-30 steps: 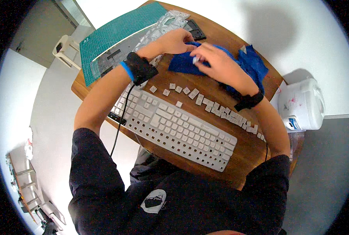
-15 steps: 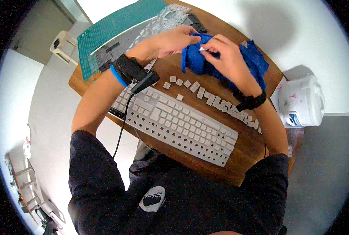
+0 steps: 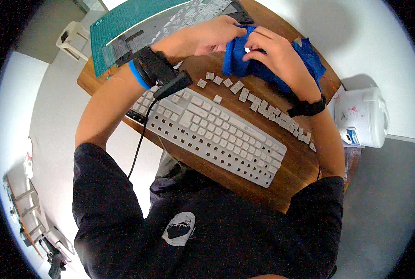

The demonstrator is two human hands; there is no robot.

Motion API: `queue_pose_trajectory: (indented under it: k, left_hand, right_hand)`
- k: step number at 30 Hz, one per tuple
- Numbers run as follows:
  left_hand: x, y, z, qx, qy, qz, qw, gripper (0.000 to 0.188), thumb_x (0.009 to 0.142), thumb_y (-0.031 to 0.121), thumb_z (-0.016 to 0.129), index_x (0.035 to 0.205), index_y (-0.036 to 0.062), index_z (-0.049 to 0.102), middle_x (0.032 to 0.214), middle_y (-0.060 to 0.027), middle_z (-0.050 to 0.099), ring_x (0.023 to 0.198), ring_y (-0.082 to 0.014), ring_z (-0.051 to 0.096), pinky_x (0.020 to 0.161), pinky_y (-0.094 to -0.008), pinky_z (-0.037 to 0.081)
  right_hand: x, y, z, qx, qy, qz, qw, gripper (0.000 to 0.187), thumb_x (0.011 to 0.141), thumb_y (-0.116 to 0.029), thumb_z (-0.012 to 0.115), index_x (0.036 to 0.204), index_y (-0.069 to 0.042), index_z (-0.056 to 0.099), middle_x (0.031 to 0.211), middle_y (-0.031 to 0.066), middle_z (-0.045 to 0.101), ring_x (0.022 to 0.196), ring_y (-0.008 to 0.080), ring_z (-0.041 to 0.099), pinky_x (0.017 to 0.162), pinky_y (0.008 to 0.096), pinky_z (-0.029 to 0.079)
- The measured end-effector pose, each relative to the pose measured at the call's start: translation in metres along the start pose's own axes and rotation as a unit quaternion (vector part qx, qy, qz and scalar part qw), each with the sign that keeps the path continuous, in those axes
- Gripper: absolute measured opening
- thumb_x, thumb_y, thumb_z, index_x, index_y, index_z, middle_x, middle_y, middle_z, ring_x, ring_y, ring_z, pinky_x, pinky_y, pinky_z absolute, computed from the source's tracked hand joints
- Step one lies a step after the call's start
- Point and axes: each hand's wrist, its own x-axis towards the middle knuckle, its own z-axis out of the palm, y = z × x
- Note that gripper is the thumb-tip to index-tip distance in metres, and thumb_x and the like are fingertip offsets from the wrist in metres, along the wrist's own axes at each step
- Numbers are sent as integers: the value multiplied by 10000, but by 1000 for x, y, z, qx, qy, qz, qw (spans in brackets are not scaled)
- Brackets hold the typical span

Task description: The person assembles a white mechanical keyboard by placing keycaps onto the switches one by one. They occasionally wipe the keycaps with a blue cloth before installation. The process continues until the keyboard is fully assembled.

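Both hands worked over a blue cloth point(image 3: 263, 65) at the far side of the white keyboard point(image 3: 207, 132). The left hand point(image 3: 212, 35) gripped a bunched fold of the cloth, fingers curled shut on it, probably to hold the fabric taut. The right hand point(image 3: 275, 49) pinched something small and pale against the cloth, likely a keycap being wiped, though it was too small to tell for sure; the fingertips were pressed together on it. The cloth sat directly under and between the two hands, its loose end trailing beyond the right wrist, away from the keyboard's far right corner.

Loose keycaps point(image 3: 263, 109) lay in a rough row just beyond the keyboard's far edge, between it and the cloth, apparently set out within easy reach. The keyboard itself had many empty sockets, mostly toward its left end and near edge. Its black cable point(image 3: 140, 139) ran off its left end toward the person.

A green cutting mat point(image 3: 119, 28) lay beyond the keyboard's left end, with a clear patterned sheet point(image 3: 179, 21) on it. A white appliance point(image 3: 361, 116) stood on the floor past the keyboard's right end, off the wooden table point(image 3: 300, 167).
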Motion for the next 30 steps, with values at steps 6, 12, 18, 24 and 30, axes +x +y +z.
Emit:
queue_pose_trajectory:
  k: [6,12,18,24,30]
  left_hand:
    - [3,2,-14,-72,39,-9,997,264,1098,187,638,1184,-60,670,1029,-116,781,892,-188,778,740,-336,632]
    - [11,-5,-43,267,248,87,927,420,1088,242,652,1396,-41,608,1061,-161,752,948,-294,734,830,-378,585]
    - [-22,32,-2,255,28,147,955,283,1069,23,613,1345,-14,661,1203,-125,731,1087,-216,676,954,-361,549]
    - [-34,52,12,125,-32,-22,991,304,1096,80,539,1359,9,673,918,24,651,767,-80,568,669,-254,476]
    - [-25,33,-1,76,-10,13,997,329,1115,98,551,1406,61,701,881,55,639,710,-40,515,613,-215,423]
  right_hand:
    - [-11,19,2,-230,-35,3,973,221,958,-118,652,1173,-68,646,1060,145,645,1046,371,706,884,465,596]
    - [-25,46,0,-24,33,76,996,155,972,-132,719,1091,-36,696,1042,171,703,1019,373,704,877,454,574]
    - [-3,9,4,111,120,79,983,143,988,-78,777,1093,-9,708,1041,127,703,881,280,707,797,369,570]
    - [19,-11,-10,88,129,32,987,204,909,-4,844,1024,36,680,940,168,701,815,287,722,712,370,575]
    - [22,-7,-4,72,138,-1,988,179,916,-2,824,1037,37,699,961,182,716,852,321,731,744,386,586]
